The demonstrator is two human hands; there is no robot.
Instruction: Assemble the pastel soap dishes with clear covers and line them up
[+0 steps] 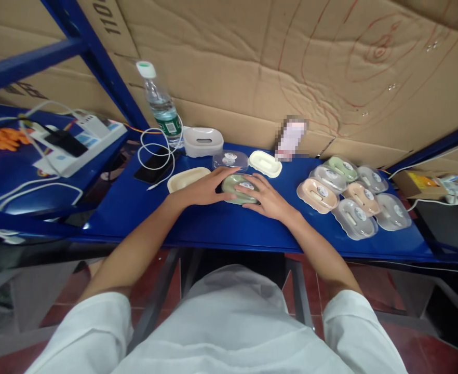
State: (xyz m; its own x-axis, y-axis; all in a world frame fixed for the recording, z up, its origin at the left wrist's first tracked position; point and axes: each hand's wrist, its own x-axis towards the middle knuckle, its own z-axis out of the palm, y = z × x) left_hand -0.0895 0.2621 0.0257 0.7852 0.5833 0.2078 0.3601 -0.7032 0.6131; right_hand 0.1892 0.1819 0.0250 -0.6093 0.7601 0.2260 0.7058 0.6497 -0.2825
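A green soap box (237,182) with a clear lid and a round sticker sits on the blue table before me. My left hand (207,188) grips its left end, fingers over the far edge and thumb at the near side. On the other end my right hand (268,198) has its fingers curled around the lid. Just behind the box lies a loose clear lid (229,160) with a sticker. A cream tray (186,179) is partly hidden by my left hand. Farther back are a smaller cream insert (265,163) and a grey soap box base (203,143).
Several lidded soap boxes (318,195) in peach, grey and green cluster at the right. A water bottle (162,109), a phone (153,166) and a white cable (170,150) are at the left. Cardboard (229,62) walls the back; blue frame posts (108,67) rise beside it.
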